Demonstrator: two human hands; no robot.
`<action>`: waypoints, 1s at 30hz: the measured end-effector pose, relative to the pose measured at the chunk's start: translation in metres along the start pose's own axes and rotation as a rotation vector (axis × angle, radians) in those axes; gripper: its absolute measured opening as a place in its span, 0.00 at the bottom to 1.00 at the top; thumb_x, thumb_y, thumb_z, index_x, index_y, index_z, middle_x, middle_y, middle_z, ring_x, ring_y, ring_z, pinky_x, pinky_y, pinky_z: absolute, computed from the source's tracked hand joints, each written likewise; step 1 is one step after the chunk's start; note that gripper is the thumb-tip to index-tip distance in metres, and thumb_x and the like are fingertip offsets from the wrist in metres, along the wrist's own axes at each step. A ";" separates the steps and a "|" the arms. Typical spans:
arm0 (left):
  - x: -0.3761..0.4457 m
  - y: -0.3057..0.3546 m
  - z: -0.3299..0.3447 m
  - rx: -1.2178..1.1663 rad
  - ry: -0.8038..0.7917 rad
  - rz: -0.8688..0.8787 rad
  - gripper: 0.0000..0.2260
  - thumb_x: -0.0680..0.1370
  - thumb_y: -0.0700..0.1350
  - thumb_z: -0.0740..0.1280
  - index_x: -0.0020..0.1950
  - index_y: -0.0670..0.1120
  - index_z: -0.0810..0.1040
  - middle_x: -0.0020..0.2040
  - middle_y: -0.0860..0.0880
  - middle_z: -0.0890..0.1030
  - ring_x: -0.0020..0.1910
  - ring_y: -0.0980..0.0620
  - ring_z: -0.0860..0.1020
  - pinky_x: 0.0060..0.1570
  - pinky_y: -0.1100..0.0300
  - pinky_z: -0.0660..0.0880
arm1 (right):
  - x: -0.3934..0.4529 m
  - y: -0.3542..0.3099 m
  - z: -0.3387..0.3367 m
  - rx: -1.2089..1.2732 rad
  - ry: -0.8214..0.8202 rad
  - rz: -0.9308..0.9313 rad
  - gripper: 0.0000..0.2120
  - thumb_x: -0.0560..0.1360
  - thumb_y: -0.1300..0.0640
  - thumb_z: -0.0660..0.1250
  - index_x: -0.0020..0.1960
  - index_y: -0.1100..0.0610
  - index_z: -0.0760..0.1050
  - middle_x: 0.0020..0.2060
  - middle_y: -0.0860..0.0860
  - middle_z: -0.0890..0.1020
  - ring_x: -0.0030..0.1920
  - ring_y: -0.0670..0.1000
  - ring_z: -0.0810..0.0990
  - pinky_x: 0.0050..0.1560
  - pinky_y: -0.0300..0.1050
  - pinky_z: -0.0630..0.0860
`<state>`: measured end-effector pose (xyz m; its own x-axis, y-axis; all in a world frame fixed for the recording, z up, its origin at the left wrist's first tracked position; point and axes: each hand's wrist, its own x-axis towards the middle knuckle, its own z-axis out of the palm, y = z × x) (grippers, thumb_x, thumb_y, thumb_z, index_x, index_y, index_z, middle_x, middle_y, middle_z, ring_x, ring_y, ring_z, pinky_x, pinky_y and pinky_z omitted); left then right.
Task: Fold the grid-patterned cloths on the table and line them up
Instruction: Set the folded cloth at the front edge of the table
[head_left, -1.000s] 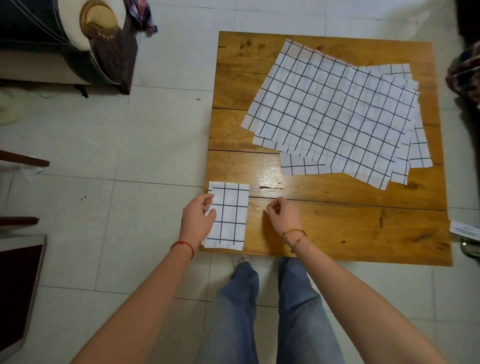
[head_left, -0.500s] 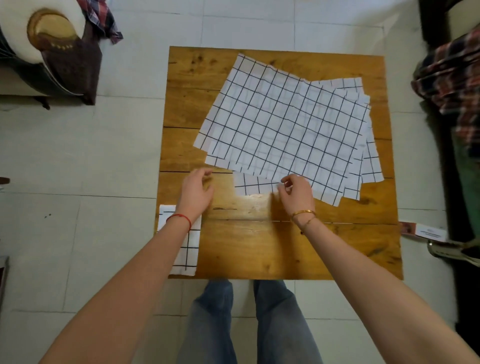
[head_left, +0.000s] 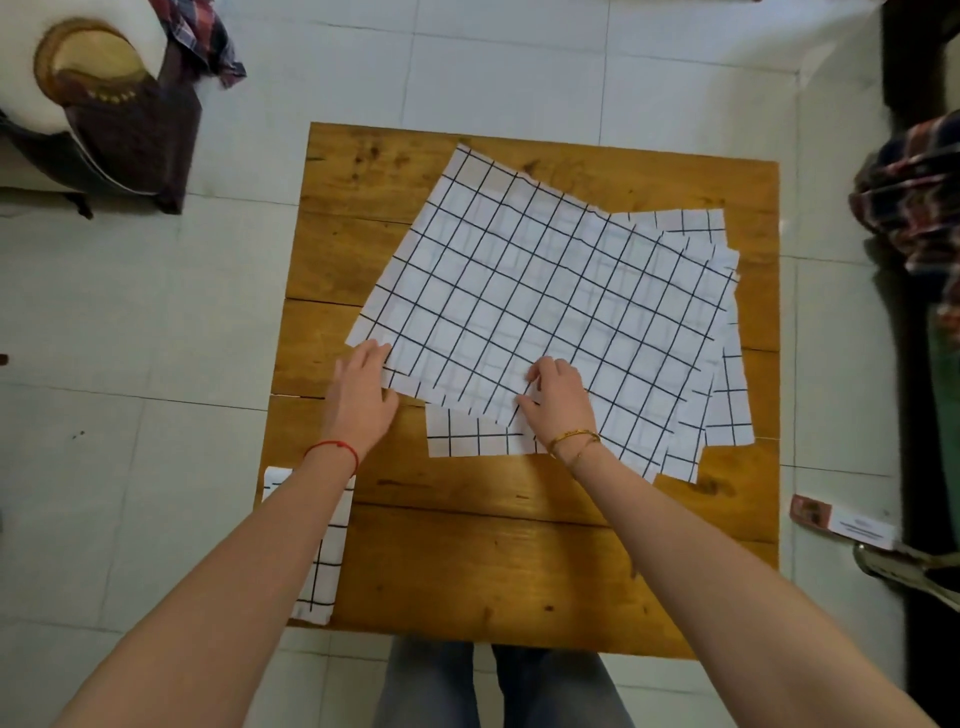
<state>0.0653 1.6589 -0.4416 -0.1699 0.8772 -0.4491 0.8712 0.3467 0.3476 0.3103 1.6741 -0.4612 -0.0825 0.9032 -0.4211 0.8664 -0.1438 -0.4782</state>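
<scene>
A stack of several unfolded white cloths with black grid lines lies skewed across the far half of the wooden table (head_left: 493, 551). The top cloth (head_left: 545, 306) is the largest showing. My left hand (head_left: 363, 395) rests flat on its near-left corner, thumb spread out over the wood. My right hand (head_left: 558, 400) has its fingers curled on the top cloth's near edge and pinches it. Under that edge a lower cloth (head_left: 467, 441) pokes out. One folded grid cloth (head_left: 317, 566) sits at the table's near-left corner, partly hidden by my left forearm.
My jeans-clad legs (head_left: 498, 686) stand against the near table edge. An upholstered seat (head_left: 104, 114) with a plaid rag is on the floor at far left. At right are plaid fabric (head_left: 919, 197), a small box (head_left: 847, 522) and a shoe (head_left: 904, 569).
Both hands left the folded cloth at the near-left corner and reached forward to the stack. They now touch the top cloth's near edge. The view shifted toward the table's centre.
</scene>
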 end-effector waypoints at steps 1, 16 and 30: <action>0.002 0.000 0.002 0.020 0.001 0.014 0.27 0.78 0.40 0.65 0.76 0.47 0.62 0.76 0.48 0.62 0.74 0.43 0.59 0.69 0.47 0.65 | 0.002 0.000 0.002 -0.019 -0.004 -0.009 0.14 0.74 0.57 0.67 0.58 0.56 0.70 0.51 0.53 0.73 0.53 0.53 0.71 0.51 0.48 0.74; 0.006 -0.012 0.004 0.257 -0.070 0.249 0.28 0.79 0.38 0.61 0.78 0.50 0.57 0.74 0.48 0.67 0.76 0.47 0.57 0.74 0.45 0.57 | -0.002 0.020 0.003 -0.281 0.146 -0.037 0.19 0.78 0.54 0.58 0.69 0.51 0.67 0.47 0.55 0.72 0.45 0.54 0.70 0.46 0.50 0.74; -0.047 -0.001 0.012 0.157 -0.312 0.658 0.25 0.80 0.38 0.59 0.76 0.53 0.62 0.69 0.48 0.71 0.71 0.50 0.64 0.72 0.55 0.59 | -0.014 -0.015 0.017 -0.229 0.106 -0.046 0.14 0.75 0.53 0.64 0.59 0.57 0.73 0.53 0.55 0.74 0.53 0.56 0.72 0.52 0.49 0.73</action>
<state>0.0781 1.6133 -0.4301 0.5278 0.7439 -0.4099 0.8073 -0.2895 0.5142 0.2903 1.6572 -0.4613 -0.0827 0.9458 -0.3141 0.9529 -0.0173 -0.3029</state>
